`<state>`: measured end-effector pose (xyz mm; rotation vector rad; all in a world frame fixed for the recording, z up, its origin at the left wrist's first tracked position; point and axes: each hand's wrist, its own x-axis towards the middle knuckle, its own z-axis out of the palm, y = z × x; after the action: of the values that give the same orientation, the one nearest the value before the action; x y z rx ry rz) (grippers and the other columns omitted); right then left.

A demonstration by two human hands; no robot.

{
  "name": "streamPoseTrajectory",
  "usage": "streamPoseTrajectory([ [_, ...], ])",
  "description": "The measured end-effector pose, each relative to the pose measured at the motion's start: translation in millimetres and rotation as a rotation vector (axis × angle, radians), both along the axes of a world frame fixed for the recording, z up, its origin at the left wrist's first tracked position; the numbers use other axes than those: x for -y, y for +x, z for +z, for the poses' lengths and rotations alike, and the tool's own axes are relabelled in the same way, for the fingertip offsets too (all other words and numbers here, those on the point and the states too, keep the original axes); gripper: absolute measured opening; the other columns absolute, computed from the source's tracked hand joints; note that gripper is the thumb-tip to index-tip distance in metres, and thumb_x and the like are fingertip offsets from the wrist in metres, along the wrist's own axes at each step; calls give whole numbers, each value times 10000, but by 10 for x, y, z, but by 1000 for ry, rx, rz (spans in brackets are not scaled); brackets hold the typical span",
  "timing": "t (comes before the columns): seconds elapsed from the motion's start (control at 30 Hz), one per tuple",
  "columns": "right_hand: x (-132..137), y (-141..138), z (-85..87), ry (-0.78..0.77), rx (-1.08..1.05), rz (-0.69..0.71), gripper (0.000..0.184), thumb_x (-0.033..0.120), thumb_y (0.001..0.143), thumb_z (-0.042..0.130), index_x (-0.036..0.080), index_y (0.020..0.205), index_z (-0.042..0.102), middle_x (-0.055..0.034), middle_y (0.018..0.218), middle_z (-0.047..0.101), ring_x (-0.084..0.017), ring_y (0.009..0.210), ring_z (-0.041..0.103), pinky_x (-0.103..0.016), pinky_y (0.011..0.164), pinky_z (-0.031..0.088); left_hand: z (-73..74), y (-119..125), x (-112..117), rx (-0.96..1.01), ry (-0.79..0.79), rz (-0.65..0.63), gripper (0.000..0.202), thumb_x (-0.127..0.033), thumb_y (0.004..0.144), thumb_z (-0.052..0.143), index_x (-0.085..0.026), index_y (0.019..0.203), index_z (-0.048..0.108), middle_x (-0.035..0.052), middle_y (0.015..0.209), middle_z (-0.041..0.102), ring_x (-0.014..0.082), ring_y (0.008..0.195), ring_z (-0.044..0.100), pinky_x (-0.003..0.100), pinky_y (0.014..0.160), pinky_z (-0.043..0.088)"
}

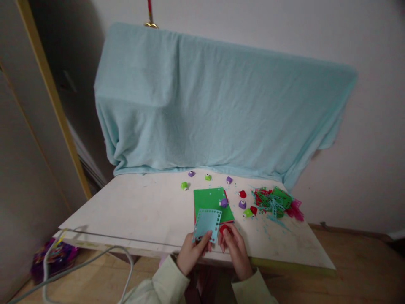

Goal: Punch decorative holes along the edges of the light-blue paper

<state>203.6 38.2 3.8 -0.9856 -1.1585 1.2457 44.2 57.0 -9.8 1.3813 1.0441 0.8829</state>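
My left hand pinches the lower edge of a light blue paper sheet, which has small shapes punched along its top and right borders. Closed around a small red paper punch is my right hand, just right of the sheet. Behind the sheet lies a stack of coloured paper, green sheet on top, with red edges showing. A purple punch rests on that stack. More small punches stand nearby: a red one, a purple one and a green one.
A heap of punched paper scraps lies at the table's right, with tiny blue bits around it. Other punches, such as a green one, stand farther back on the white table. A blue cloth hangs behind; a cable loops at the left.
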Motion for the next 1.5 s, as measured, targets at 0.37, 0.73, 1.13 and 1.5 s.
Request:
streamPoseTrajectory([
  [0.37,11,-38,-25,-46,44,-52,326,493,946,453,180,895,526,17,622,443,-113,497,352,-217,438,240,43,-2,-4,-5,7,15,515,-509,888,402,-135,592,597,3,525,506,128,521,469,230,546,345],
  [0.73,-54,632,408,-48,845,-236,298,513,856,565,222,902,605,-14,693,599,-210,636,558,-281,587,388,1,-61,-76,41,-26,-44,528,-529,889,386,-132,647,635,8,503,532,138,523,501,235,578,384],
  [1.13,-151,563,178,-61,964,-235,314,510,852,520,221,802,633,-9,596,571,-208,571,558,-273,557,377,49,-110,-120,117,110,-82,419,-445,895,432,-134,832,706,98,1011,679,229,980,593,356,959,393],
  [1.5,-155,547,169,-77,918,-220,312,507,850,531,215,862,641,-14,618,580,-207,564,563,-273,546,389,96,-95,-109,156,87,-104,404,-456,882,462,-133,821,697,109,1002,679,231,955,604,351,920,428],
])
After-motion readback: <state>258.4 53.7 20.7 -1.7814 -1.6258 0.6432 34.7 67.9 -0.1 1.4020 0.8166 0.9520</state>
